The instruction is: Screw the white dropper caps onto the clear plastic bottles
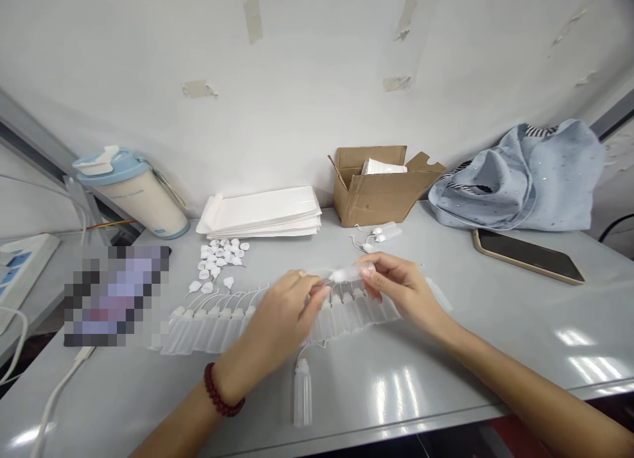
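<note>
Both hands meet over the middle of the grey table. My right hand (396, 288) pinches a small clear plastic bottle (349, 274) held sideways. My left hand (287, 313), with a red bead bracelet at the wrist, is closed at the bottle's nozzle end; what its fingertips grip is too small to name. Beneath the hands lies a long row of clear bottles (208, 326) side by side. One separate bottle (302, 392) lies near the front edge. A heap of small white caps (220, 253) sits behind the row.
A stack of white bags (262, 214) and an open cardboard box (379, 187) stand at the back. A blue-lidded cup (131, 191) is back left, a blue cloth bag (525, 177) and a phone (528, 255) at right. A white cable (54, 398) runs front left.
</note>
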A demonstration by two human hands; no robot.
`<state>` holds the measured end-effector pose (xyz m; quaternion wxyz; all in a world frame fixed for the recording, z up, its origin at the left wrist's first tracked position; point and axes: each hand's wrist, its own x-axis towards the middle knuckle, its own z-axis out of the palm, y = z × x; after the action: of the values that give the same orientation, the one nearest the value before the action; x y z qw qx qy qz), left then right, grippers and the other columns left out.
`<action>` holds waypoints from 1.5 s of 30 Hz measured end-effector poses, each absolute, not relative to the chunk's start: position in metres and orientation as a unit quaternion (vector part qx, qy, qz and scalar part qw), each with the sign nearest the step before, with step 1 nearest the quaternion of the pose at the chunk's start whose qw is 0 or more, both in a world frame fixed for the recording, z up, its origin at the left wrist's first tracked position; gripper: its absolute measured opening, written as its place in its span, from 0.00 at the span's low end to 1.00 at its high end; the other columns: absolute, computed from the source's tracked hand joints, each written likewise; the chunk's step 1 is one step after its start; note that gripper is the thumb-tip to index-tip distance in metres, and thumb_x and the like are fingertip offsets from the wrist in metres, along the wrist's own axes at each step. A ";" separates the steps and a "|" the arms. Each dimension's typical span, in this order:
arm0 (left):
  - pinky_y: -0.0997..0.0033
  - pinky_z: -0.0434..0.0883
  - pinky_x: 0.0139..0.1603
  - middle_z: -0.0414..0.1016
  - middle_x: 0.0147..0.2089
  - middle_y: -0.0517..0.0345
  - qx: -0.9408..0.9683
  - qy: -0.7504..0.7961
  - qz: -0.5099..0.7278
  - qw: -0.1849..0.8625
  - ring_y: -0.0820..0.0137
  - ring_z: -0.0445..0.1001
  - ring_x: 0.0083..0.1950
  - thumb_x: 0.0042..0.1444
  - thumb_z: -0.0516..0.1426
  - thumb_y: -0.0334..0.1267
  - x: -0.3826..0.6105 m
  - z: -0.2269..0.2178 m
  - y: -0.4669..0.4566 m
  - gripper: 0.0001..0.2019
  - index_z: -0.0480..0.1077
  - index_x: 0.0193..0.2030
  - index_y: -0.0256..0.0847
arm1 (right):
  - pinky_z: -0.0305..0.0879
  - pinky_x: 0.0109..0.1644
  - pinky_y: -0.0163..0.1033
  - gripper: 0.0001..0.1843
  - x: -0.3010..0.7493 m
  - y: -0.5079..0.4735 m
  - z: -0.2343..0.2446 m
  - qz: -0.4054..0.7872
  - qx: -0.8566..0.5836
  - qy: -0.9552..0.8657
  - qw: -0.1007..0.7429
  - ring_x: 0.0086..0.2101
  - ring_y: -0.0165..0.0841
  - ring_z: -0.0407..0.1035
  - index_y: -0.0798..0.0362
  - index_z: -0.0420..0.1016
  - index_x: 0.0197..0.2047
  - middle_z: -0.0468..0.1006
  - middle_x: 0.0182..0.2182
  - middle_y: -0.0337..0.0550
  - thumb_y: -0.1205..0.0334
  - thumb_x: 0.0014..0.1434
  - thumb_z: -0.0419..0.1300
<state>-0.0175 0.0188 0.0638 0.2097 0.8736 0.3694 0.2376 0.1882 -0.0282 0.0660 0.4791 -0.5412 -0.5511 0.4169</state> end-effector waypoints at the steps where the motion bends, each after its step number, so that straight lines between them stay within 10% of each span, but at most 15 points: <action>1: 0.68 0.68 0.37 0.74 0.35 0.55 0.868 0.400 0.225 0.191 0.66 0.72 0.37 0.64 0.47 0.38 -0.022 0.066 0.025 0.12 0.70 0.37 0.41 | 0.61 0.28 0.35 0.15 0.192 -0.025 0.066 0.391 -0.558 -0.551 0.481 0.23 0.29 0.64 0.55 0.73 0.37 0.68 0.21 0.36 0.50 0.59 0.58; 10: 0.57 0.68 0.30 0.75 0.36 0.36 0.712 0.698 -0.066 -0.038 0.45 0.75 0.40 0.59 0.46 0.42 -0.085 0.088 0.064 0.16 0.72 0.34 0.35 | 0.60 0.29 0.39 0.13 0.230 0.001 0.045 -0.088 -0.686 -0.647 0.321 0.28 0.37 0.70 0.56 0.75 0.43 0.78 0.35 0.50 0.61 0.59 0.53; 19: 0.63 0.62 0.27 0.76 0.31 0.40 0.754 0.653 -0.066 -0.019 0.51 0.76 0.35 0.55 0.47 0.36 -0.089 0.077 0.074 0.13 0.68 0.24 0.40 | 0.64 0.35 0.42 0.10 0.248 0.012 0.036 -0.039 -0.720 -0.637 0.274 0.35 0.42 0.74 0.55 0.75 0.40 0.79 0.37 0.50 0.65 0.56 0.56; 28: 0.63 0.65 0.33 0.77 0.33 0.46 0.742 0.668 0.042 0.029 0.52 0.75 0.39 0.52 0.49 0.37 -0.075 0.079 0.073 0.10 0.71 0.30 0.40 | 0.67 0.37 0.39 0.07 0.205 -0.019 0.058 0.057 -0.600 -0.690 0.401 0.33 0.35 0.70 0.55 0.72 0.39 0.76 0.33 0.47 0.63 0.62 0.54; 33: 0.65 0.68 0.43 0.79 0.39 0.53 0.734 0.652 0.160 0.102 0.60 0.75 0.43 0.51 0.52 0.40 -0.060 0.083 0.067 0.10 0.71 0.38 0.40 | 0.68 0.39 0.36 0.13 0.154 -0.061 0.061 0.249 -0.378 -0.848 0.275 0.36 0.33 0.68 0.58 0.70 0.50 0.73 0.37 0.50 0.65 0.65 0.50; 45: 0.66 0.70 0.43 0.78 0.36 0.56 0.747 0.617 0.209 0.135 0.63 0.76 0.38 0.51 0.54 0.42 -0.046 0.082 0.053 0.11 0.72 0.38 0.40 | 0.63 0.42 0.38 0.20 0.141 -0.071 0.042 0.228 -0.301 -0.914 0.148 0.35 0.33 0.62 0.52 0.72 0.52 0.69 0.34 0.44 0.50 0.66 0.50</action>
<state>-0.0464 0.0531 0.0823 0.1354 0.7468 0.6168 0.2087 0.1407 -0.0714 0.0425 0.1476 -0.3014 -0.9139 0.2283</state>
